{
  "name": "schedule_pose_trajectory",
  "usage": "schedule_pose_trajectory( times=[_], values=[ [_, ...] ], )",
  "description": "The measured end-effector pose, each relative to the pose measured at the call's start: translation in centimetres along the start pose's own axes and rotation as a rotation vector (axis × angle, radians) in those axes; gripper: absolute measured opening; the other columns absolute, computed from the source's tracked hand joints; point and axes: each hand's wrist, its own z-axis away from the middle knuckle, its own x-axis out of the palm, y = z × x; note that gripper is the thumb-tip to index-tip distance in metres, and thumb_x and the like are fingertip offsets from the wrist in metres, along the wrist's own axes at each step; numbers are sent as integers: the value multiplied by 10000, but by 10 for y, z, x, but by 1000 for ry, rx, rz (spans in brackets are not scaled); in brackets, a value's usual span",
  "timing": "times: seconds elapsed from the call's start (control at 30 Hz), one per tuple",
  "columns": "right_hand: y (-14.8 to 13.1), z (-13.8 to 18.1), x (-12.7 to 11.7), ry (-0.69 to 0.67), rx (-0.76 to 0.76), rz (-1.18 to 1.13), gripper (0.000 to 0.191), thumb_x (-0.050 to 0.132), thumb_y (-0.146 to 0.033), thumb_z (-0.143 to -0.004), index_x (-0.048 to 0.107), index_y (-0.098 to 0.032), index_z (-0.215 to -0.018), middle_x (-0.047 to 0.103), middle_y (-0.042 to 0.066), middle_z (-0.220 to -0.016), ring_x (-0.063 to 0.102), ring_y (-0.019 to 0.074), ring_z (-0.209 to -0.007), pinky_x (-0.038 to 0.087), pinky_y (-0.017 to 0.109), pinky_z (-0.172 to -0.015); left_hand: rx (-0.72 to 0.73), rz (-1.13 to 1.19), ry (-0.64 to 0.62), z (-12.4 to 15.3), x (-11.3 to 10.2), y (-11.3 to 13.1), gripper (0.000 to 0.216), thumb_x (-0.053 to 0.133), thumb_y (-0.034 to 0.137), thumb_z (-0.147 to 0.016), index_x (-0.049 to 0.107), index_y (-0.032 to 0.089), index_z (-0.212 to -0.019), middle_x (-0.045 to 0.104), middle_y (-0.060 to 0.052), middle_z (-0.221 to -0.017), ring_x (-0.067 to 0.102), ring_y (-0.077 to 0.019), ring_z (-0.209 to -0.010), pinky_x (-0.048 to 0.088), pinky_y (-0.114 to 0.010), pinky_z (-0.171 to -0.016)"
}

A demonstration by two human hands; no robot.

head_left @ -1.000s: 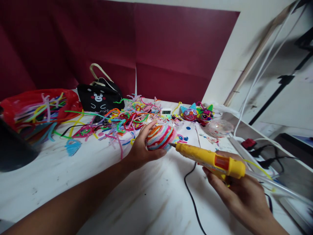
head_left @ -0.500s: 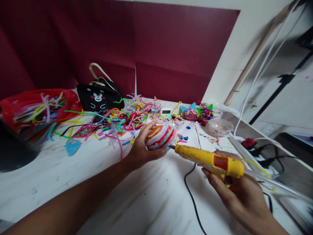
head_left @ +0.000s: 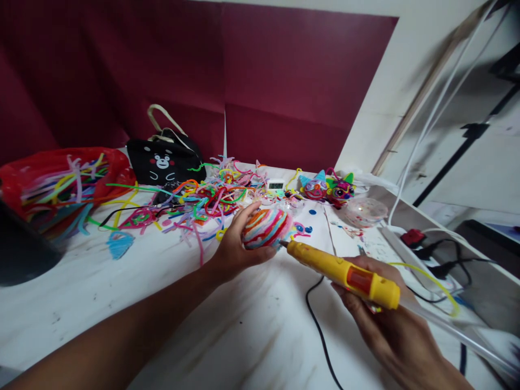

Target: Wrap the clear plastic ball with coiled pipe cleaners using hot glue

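Observation:
A ball wrapped in striped pipe cleaners (head_left: 267, 228), in orange, white, pink and red, rests in the grasp of my left hand (head_left: 239, 244), thumb in front and fingers behind. My right hand (head_left: 390, 319) is wrapped round a yellow hot glue gun (head_left: 341, 269), and a clear glue stick (head_left: 467, 338) sticks out of its back end. The nozzle points at the lower right side of the ball, close to my left thumb; whether it touches cannot be made out. A yellow pipe cleaner (head_left: 441, 284) shows beside my right hand.
Loose pipe cleaners (head_left: 215, 195) are heaped behind the ball. A red bag (head_left: 117, 162) of them and a black bear bag (head_left: 162, 162) stand left. Two decorated figures (head_left: 314, 187), a clear bowl (head_left: 365, 212) and a power strip (head_left: 422, 257) lie right. A black cord (head_left: 319, 330) crosses the table.
The rear of the glue gun has dropped, with my right hand a little lower, so it tilts more steeply. Its nozzle has shifted slightly left. My left hand and the ball stay nearly still.

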Motion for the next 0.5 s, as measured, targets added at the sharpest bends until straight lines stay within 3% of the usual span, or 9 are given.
schedule_pose_trajectory(
  times=[0.2, 0.5],
  values=[
    [-6, -5, -1, 3, -35, -9, 322, 565, -215, -895, 507, -283, -1204, 703, 37, -963, 697, 227, -758, 524, 323, -634, -16, -32, 22, 1, 1, 0, 1028, 855, 460, -580, 401, 169, -1455, 398, -154, -1510, 409, -393, -1374, 452, -429, -1076],
    [-1, 4, 6, 67, 11, -77, 338, 595, -240, -879, 549, -283, -1211, 691, 94, -1100, 690, 288, -936, 562, 398, -769, -76, 66, 43, 2, 4, 4, 1027, 865, 425, -563, 404, 172, -1445, 431, -148, -1500, 454, -388, -1347, 457, -434, -1069]
  ],
)
